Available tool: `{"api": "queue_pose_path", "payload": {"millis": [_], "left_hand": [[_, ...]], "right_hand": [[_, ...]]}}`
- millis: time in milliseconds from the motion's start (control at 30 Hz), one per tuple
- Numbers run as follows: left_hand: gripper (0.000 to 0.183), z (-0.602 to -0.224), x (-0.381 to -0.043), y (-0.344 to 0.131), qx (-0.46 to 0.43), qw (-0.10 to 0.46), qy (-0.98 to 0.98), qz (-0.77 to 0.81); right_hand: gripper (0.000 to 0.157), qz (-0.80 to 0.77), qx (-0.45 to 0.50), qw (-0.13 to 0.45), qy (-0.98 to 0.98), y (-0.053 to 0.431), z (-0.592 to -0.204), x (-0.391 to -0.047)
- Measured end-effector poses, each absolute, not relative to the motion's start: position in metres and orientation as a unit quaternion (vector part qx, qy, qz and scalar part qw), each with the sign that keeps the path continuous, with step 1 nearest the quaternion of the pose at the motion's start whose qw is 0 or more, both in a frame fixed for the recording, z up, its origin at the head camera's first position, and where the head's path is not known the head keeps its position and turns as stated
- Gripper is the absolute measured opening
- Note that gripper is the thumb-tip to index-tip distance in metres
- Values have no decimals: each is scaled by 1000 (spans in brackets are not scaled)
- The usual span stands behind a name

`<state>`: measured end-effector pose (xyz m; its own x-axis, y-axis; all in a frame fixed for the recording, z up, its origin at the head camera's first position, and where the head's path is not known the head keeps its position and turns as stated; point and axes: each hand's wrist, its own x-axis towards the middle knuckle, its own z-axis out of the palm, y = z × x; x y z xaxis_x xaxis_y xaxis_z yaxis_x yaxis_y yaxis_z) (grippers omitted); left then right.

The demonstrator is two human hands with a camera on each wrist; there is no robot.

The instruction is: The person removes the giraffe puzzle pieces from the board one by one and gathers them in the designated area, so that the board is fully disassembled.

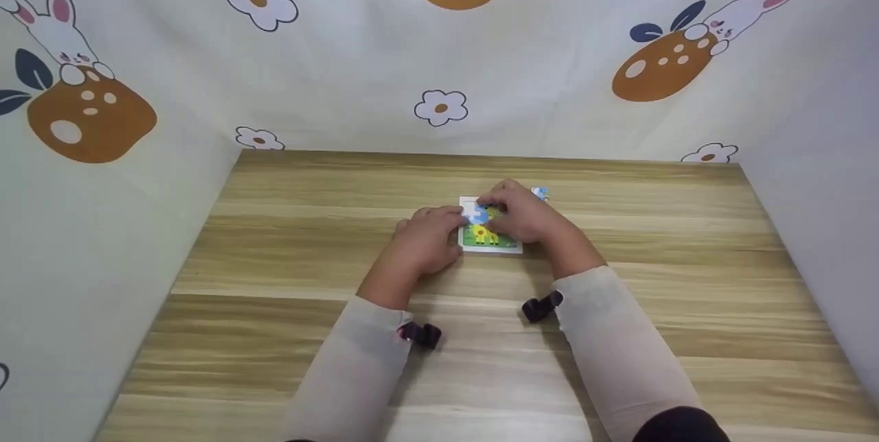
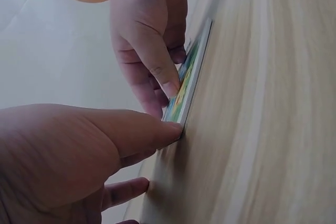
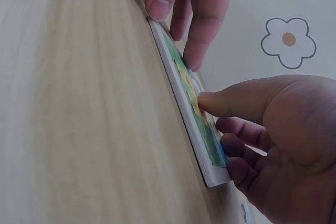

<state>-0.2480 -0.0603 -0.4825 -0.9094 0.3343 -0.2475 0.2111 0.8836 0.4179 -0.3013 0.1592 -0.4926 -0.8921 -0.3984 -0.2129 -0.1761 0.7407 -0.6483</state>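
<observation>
A small jigsaw puzzle (image 1: 505, 244) in a white-bordered board lies on the table, with a yellow giraffe on green ground. White backing shows at its upper left, beside a blue puzzle piece (image 1: 475, 216). My left hand (image 1: 427, 239) holds the board's left side, its thumb on the near corner and a fingertip over the picture. From the right, my right hand (image 1: 525, 212) reaches over the puzzle, with thumb and forefinger about the blue piece. In the right wrist view, the right thumb (image 3: 211, 103) touches the picture and the other fingers curl at the board's far edge.
A loose blue-and-white puzzle piece (image 1: 540, 193) lies beyond the right hand. The wood-grain table (image 1: 288, 250) meets a printed cloth backdrop (image 1: 350, 71) at the back and sides. Dark wrist cameras (image 1: 422, 335) sit on both sleeves.
</observation>
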Motion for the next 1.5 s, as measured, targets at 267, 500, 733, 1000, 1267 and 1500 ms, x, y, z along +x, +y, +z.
{"api": "queue_pose_path", "payload": {"millis": [267, 500, 733, 1000, 1267, 1500], "left_hand": [[51, -477, -250, -58, 130, 163, 958, 195], [52, -481, -247, -63, 136, 159, 961, 181], [52, -485, -246, -64, 149, 156, 958, 186], [54, -487, -245, -65, 154, 151, 958, 188], [54, -487, -245, -65, 150, 153, 957, 195], [54, -487, -246, -64, 147, 157, 958, 192]], "right_hand": [[43, -304, -162, 171, 923, 156, -490, -303], [40, -314, -154, 165, 922, 154, -492, -302], [44, -337, -136, 150, 920, 159, -495, -301], [43, -358, -115, 134, 917, 162, -494, -302], [41, -356, -113, 133, 918, 158, -492, -301], [42, -337, -104, 145, 924, 155, -489, -300]]}}
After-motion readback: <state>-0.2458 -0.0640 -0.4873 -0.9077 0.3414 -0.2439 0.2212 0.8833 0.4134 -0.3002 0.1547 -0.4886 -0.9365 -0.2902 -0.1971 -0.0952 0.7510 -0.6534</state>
